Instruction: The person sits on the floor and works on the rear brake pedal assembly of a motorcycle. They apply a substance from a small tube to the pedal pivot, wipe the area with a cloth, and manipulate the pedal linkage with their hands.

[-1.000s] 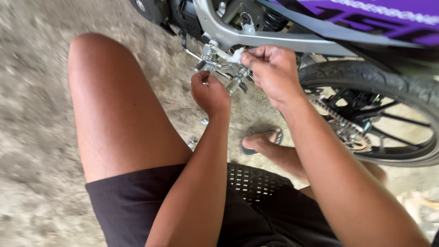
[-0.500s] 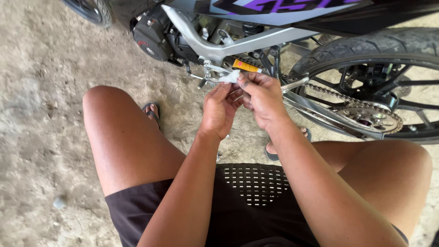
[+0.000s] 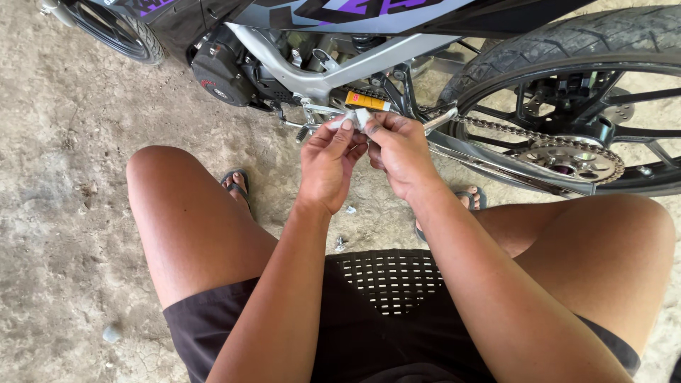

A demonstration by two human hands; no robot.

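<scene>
My left hand [image 3: 328, 164] and my right hand [image 3: 399, 152] meet in front of me, both pinching one small whitish piece [image 3: 352, 118] between fingertips. It is too small to identify. Just beyond them is the motorcycle's grey frame [image 3: 319, 71] with a footpeg bracket [image 3: 312, 113] and a yellow sticker [image 3: 367, 101]. I sit low with my knees spread.
The rear wheel [image 3: 567, 50] with chain and sprocket [image 3: 574, 157] is at the right. The black engine cover [image 3: 216, 74] is at upper left. Small bits [image 3: 340, 243] lie on the dirt ground between my sandalled feet. A perforated black stool [image 3: 386, 280] is under me.
The view has tilted back and down, showing more of the bike. My hands have come away from the bracket toward me, still holding the small piece.
</scene>
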